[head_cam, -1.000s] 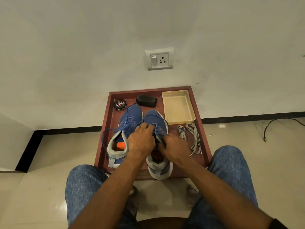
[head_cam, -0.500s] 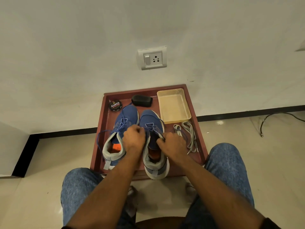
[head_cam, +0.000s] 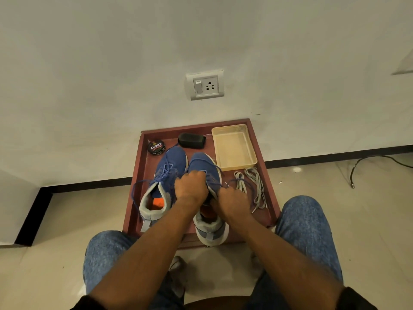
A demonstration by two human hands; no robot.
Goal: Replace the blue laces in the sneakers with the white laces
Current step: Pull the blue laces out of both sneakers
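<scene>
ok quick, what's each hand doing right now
Left hand: curled, gripping the right-hand blue mesh sneaker at its lacing.
Right hand: curled, pinching that sneaker's thin blue lace, drawn out sideways.

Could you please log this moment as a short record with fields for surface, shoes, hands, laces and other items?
surface: red-brown tray on the floor by the wall
shoes: left sneaker laced blue; right sneaker being unlaced
left hand: curled on the right sneaker's top
right hand: pinching the blue lace
white laces: loose, right of the shoes
other: polish tin, black brush, beige tray
</scene>
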